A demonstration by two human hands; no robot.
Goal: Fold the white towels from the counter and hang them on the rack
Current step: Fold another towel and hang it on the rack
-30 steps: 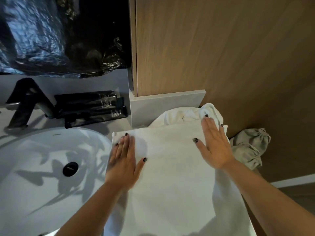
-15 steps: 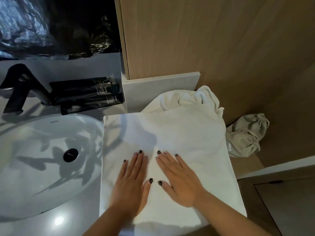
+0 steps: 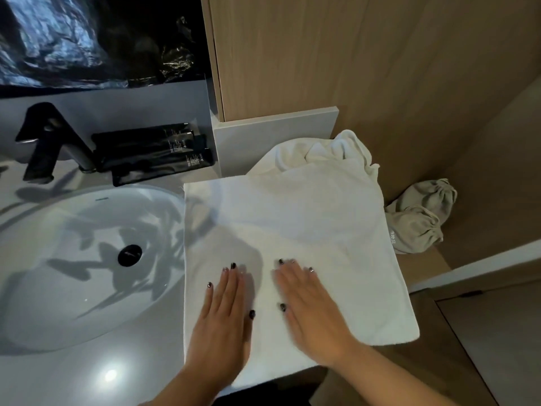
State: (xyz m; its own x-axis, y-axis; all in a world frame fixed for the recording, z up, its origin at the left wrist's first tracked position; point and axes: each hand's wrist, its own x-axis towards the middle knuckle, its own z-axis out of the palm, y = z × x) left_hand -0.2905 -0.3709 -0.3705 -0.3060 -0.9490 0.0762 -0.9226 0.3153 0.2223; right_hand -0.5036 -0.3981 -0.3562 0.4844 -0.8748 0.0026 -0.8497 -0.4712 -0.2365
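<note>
Where it lies spread flat on the worktop (image 3: 73, 373) to the right of the sink (image 3: 87, 259), the white towel (image 3: 307, 224) forms a smooth rectangle of soft, matte terry, its near right corner reaching past the worktop's edge. Behind it sits a crumpled white towel (image 3: 328, 153), bunched in loose folds against the wood-grain wall panel (image 3: 351, 60). The sink is a glossy oval basin with a round black drain, and a matte black faucet (image 3: 49, 142) stands behind it beside flat black sachets (image 3: 158, 150). Both the left hand (image 3: 222, 326) and the right hand (image 3: 313, 315) rest palm down on the towel's near half, side by side, fingers straight and grasping nothing.
</note>
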